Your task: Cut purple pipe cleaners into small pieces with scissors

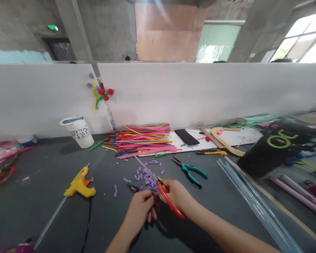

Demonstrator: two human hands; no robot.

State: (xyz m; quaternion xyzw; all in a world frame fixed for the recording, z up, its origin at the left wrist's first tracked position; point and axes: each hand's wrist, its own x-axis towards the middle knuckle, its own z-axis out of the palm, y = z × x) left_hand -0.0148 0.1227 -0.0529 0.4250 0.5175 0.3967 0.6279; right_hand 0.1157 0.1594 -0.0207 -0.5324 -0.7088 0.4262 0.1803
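My right hand (177, 195) is closed around a pair of scissors (171, 203) with red and yellow-black handles; its blades point away from me over the pile of small purple pieces (149, 179). Close beside it, my left hand (140, 207) has its fingers pinched together near the right fingertips. What those fingers hold, if anything, is too small and blurred to make out. The purple pieces lie scattered on the dark table (105, 218) just beyond both hands. Teal-handled pliers (191, 172) rest to the right of the pile.
A yellow glue gun (80, 184) with a glue stick lies left, near a white cup (80, 133). Behind the pieces are coloured pipe cleaners (144, 140) and a black phone (186, 137). Clear sticks (252, 200) and a large black container (271, 147) stand right.
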